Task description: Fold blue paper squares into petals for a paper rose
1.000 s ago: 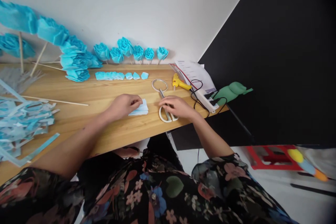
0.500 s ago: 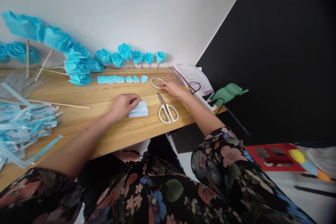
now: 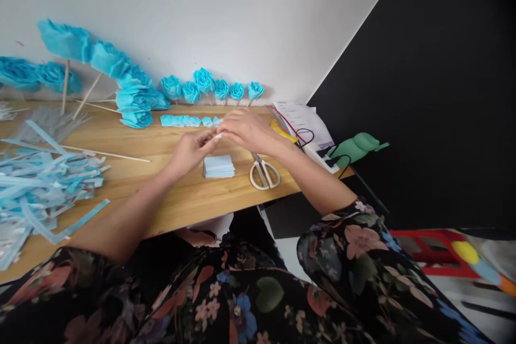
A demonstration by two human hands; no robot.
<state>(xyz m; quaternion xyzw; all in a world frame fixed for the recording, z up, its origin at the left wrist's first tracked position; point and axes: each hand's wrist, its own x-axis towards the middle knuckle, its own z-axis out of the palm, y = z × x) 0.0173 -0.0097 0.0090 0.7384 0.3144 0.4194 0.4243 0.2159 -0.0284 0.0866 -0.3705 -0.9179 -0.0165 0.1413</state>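
Note:
My left hand [image 3: 194,150] and my right hand [image 3: 248,130] meet above the wooden table, with fingers pinched together. A small whitish bit shows between their fingertips, too blurred and covered to name. Just below them lies a stack of pale blue paper squares [image 3: 219,166]. White-handled scissors [image 3: 265,174] rest to its right, their blades partly covered by my right hand and wrist. Behind my hands runs a row of small folded blue paper pieces [image 3: 180,121], its right end hidden by my right hand. The white ring is out of sight.
Blue paper flowers [image 3: 204,80] on sticks stand along the wall. Cut blue and white strips [image 3: 48,183] heap at the left, near a thin stick [image 3: 121,157]. Papers [image 3: 298,118], a yellow object [image 3: 282,130], a power strip with cables and a green object [image 3: 357,149] lie at right.
My left hand has lifted from the paper stack, up and to the right. My right hand has moved left from the white ring to meet it. The view has shifted slightly.

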